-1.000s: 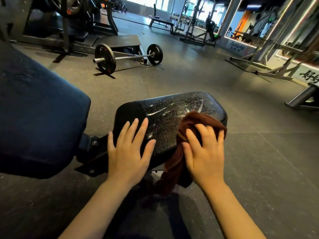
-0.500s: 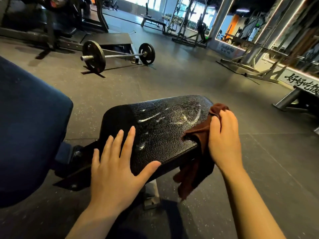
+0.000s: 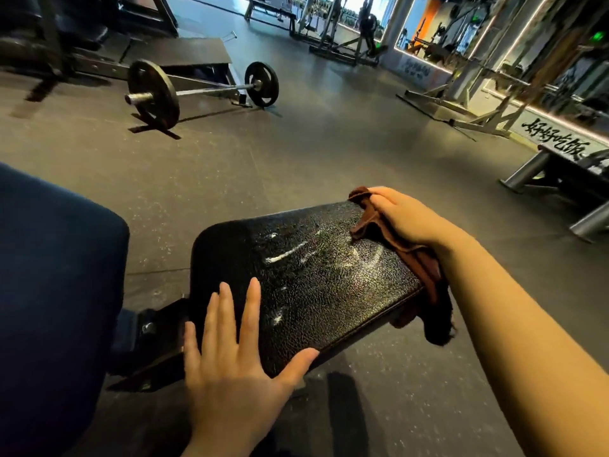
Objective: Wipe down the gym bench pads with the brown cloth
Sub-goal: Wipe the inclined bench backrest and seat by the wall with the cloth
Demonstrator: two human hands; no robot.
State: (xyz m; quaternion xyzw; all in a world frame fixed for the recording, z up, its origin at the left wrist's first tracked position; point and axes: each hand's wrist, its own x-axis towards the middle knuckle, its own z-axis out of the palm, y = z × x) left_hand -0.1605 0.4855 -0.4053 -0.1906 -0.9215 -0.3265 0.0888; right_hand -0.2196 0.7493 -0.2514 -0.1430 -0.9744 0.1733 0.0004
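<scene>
- Since a second ago our right hand (image 3: pixel 407 216) has slid the brown cloth (image 3: pixel 395 239) from the near end of the black textured bench pad (image 3: pixel 313 278) to its far right corner.
- Its fingers curl over the cloth, which drapes down the right edge.
- Our left hand (image 3: pixel 230 354) rests flat on the near left corner, fingers straight and slightly apart.

A gym — loaded barbell (image 3: pixel 201 90), steel racks (image 3: pixel 336 31), rubber floor (image 3: pixel 329 153).
</scene>
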